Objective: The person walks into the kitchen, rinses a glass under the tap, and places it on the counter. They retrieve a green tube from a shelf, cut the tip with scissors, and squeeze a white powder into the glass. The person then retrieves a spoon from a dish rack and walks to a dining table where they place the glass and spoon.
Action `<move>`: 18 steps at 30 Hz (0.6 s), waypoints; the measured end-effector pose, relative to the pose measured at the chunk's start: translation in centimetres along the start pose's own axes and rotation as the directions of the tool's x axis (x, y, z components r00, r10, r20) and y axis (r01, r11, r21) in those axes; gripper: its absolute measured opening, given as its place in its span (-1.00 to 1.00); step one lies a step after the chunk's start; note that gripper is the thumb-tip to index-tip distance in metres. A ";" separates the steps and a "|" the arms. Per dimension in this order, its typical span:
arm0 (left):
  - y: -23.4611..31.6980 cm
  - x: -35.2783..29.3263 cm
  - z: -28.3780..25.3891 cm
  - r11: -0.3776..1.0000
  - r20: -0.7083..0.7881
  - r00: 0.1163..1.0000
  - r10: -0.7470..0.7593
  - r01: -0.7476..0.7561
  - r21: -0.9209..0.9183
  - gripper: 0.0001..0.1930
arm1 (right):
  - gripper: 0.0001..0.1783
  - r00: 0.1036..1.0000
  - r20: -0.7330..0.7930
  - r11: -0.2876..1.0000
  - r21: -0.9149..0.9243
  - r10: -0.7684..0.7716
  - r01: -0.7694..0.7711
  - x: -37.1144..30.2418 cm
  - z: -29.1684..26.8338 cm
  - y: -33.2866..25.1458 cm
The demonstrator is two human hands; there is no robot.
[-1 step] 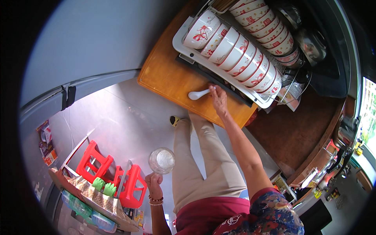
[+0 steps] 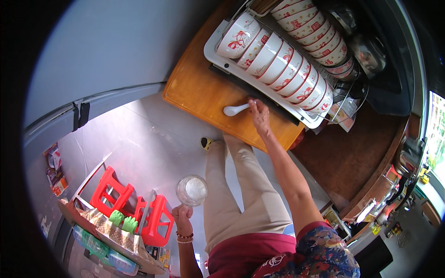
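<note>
In my right hand (image 2: 261, 117) is a white soup spoon (image 2: 235, 110), pinched by its handle. Its bowl points left, over the wooden board-like surface (image 2: 194, 88). My left hand (image 2: 183, 217), with bead bracelets at the wrist, is closed at the side of a clear round glass container (image 2: 192, 190). Something white lies inside the glass; I cannot make out what it is. The left fingers are partly hidden. Just beyond my right hand stands a white dish rack (image 2: 214, 52) with a row of white bowls (image 2: 278, 65) patterned in red.
More patterned bowls (image 2: 315, 32) are stacked at the back right. A pale grey panel (image 2: 106, 51) rises on the left. Red plastic stools (image 2: 156, 224) and a shelf holding green gloves (image 2: 123, 220) stand at lower left. A brown wooden surface (image 2: 345, 157) lies to the right.
</note>
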State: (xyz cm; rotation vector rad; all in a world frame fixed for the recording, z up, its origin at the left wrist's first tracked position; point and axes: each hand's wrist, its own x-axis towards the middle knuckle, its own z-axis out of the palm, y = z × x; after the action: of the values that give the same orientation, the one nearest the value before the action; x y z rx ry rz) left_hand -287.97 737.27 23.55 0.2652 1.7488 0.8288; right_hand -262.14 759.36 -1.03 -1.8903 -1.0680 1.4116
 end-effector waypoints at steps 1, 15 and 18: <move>0.1 0.0 0.1 1.000 0.001 1.000 -0.010 0.010 0.015 -0.63 | -0.61 0.999 -0.015 0.998 0.049 0.029 -0.029 0.4 -0.3 -1.1; 6.0 -1.1 1.5 0.982 0.070 0.987 0.142 -0.149 0.118 -0.62 | -0.76 0.999 0.034 0.897 0.441 0.030 -0.043 -8.9 -9.0 -11.7; 7.1 -0.7 2.6 0.984 0.099 0.984 0.148 -0.157 0.087 -0.61 | -0.81 0.995 -0.029 0.629 0.776 0.094 -0.037 -10.2 -14.3 -16.8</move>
State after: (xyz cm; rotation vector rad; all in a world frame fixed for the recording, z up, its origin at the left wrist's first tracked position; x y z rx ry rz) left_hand -287.02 743.10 28.35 0.4991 1.6983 0.8309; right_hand -254.47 760.25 21.96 -1.3034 -0.2334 1.4966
